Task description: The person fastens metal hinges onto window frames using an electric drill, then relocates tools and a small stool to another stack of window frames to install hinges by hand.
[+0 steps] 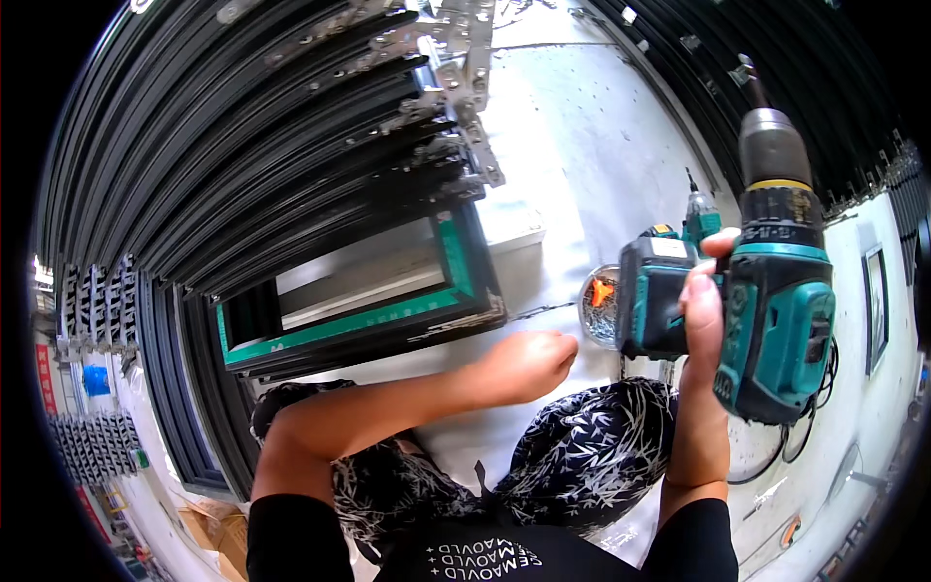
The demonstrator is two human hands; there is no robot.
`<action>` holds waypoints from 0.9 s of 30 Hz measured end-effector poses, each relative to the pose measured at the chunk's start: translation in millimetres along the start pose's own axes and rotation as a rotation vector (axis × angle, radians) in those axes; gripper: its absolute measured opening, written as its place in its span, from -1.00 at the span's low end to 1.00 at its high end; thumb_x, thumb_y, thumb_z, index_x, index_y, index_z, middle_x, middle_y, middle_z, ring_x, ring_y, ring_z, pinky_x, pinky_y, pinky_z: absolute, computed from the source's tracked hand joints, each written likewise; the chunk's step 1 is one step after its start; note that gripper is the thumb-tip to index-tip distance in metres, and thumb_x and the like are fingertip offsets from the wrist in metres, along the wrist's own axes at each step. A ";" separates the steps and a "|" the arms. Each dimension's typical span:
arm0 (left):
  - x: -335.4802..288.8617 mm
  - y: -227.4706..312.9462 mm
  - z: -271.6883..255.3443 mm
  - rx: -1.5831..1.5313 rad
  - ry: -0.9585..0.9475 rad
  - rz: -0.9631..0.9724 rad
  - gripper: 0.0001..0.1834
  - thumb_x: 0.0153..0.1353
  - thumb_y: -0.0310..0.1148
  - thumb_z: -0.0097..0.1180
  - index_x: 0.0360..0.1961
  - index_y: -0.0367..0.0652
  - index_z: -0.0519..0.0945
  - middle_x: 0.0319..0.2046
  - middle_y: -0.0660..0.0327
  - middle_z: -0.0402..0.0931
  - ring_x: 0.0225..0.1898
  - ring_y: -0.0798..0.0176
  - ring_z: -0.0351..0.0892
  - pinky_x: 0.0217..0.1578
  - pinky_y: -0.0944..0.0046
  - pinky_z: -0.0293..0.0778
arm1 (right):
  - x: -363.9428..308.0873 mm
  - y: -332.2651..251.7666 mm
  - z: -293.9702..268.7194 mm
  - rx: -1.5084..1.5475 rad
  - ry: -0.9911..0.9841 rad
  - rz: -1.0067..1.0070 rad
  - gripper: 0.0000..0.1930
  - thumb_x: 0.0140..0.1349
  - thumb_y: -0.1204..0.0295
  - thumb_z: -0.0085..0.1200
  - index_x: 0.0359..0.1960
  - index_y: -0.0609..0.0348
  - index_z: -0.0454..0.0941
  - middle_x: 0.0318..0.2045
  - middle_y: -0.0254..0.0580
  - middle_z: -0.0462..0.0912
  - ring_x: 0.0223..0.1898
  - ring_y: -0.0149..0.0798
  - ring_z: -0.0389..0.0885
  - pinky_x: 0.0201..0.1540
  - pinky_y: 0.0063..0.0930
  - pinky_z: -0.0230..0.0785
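Note:
My right hand (pixel 706 315) is wrapped round the handle of a teal and black cordless drill (pixel 781 301). The drill is raised over the floor on the right, its chuck and bit pointing away from me and its battery to the left of my fingers. My left hand (pixel 529 367) is a closed fist above my lap; whatever its fingers hold is hidden. Just beyond it stands a round bowl of small screws (pixel 601 315) with an orange piece (pixel 602 291) in it, partly covered by the drill battery. A green-taped black frame (pixel 378 318) lies to the left of the bowl.
Long black profiles (pixel 291 126) with metal brackets are stacked at the far left. A second teal power tool (pixel 702 213) stands behind the held drill. More dark profiles (pixel 698 68) lie far right. A cardboard box (pixel 218 533) sits near left, and a black cable (pixel 800 436) near right.

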State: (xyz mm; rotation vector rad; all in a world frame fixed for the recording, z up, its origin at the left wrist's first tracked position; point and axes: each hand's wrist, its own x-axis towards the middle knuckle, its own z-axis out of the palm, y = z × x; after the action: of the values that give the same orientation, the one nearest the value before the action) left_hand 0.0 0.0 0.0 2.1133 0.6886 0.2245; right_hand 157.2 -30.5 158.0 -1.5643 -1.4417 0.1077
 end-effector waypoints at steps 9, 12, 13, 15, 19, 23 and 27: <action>154.1 -141.6 149.0 0.302 -0.257 -0.038 -0.81 0.12 -0.47 0.02 -0.31 -0.18 0.66 -0.29 0.06 0.64 -0.20 0.02 0.67 -0.16 0.08 0.58 | -7.3 9.9 32.2 0.240 0.010 0.195 -0.72 0.19 0.50 0.08 -0.05 0.21 0.43 -0.20 -0.29 0.50 -0.29 -0.51 0.45 -0.16 -0.62 0.31; 164.2 -212.2 178.8 0.503 -0.345 -0.132 -0.79 0.15 -0.41 0.01 -0.27 -0.12 0.68 -0.26 0.06 0.67 -0.19 0.02 0.68 -0.17 0.08 0.59 | -10.1 17.3 32.2 0.324 -0.096 0.210 -0.70 0.18 0.51 0.07 -0.04 0.21 0.42 -0.21 -0.29 0.50 -0.30 -0.51 0.45 -0.17 -0.62 0.31; 164.0 -227.5 187.9 0.430 -0.154 -0.204 -0.79 0.16 -0.38 0.01 -0.28 -0.10 0.69 -0.27 0.05 0.67 -0.20 0.02 0.68 -0.17 0.08 0.59 | -7.9 21.1 32.8 0.332 -0.119 0.212 -0.70 0.17 0.51 0.07 -0.04 0.21 0.41 -0.22 -0.29 0.50 -0.31 -0.51 0.44 -0.17 -0.62 0.31; 162.0 -237.0 205.6 0.410 -0.172 -0.255 -0.77 0.17 -0.34 -0.02 -0.34 -0.12 0.69 -0.29 0.05 0.67 -0.21 0.02 0.69 -0.19 0.07 0.59 | -3.0 32.6 38.2 0.343 -0.156 0.220 -0.69 0.17 0.52 0.07 -0.03 0.21 0.40 -0.23 -0.29 0.49 -0.31 -0.51 0.44 -0.18 -0.63 0.31; 138.0 -219.1 197.4 0.204 -0.168 -0.318 -0.76 0.20 -0.30 -0.03 -0.29 -0.13 0.66 -0.24 0.07 0.65 -0.18 0.06 0.66 -0.16 0.11 0.57 | 6.0 44.8 50.3 0.364 -0.204 0.225 -0.67 0.15 0.54 0.07 -0.02 0.21 0.39 -0.24 -0.29 0.49 -0.33 -0.51 0.44 -0.19 -0.63 0.32; 131.9 -169.0 174.3 -0.324 -0.045 -0.373 -0.72 0.24 -0.25 -0.06 -0.18 -0.14 0.62 -0.16 0.11 0.62 -0.12 0.11 0.62 -0.10 0.15 0.53 | 7.4 44.1 50.2 0.364 -0.227 0.241 -0.65 0.13 0.56 0.07 -0.01 0.21 0.37 -0.26 -0.29 0.48 -0.35 -0.51 0.44 -0.21 -0.64 0.32; 133.0 -108.7 137.7 -1.281 0.080 -0.377 -0.67 0.28 -0.21 -0.09 -0.07 -0.15 0.57 -0.09 0.15 0.58 -0.07 0.17 0.58 -0.05 0.20 0.49 | 4.4 24.9 57.0 0.349 -0.274 0.291 -0.62 0.12 0.57 0.06 0.00 0.21 0.35 -0.28 -0.29 0.47 -0.37 -0.51 0.44 -0.22 -0.65 0.32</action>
State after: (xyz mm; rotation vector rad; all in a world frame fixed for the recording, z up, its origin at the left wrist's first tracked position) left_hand 122.4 27.6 -180.9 0.7467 0.6912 0.4000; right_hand 140.4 9.7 113.4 -1.4946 -1.3029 0.7311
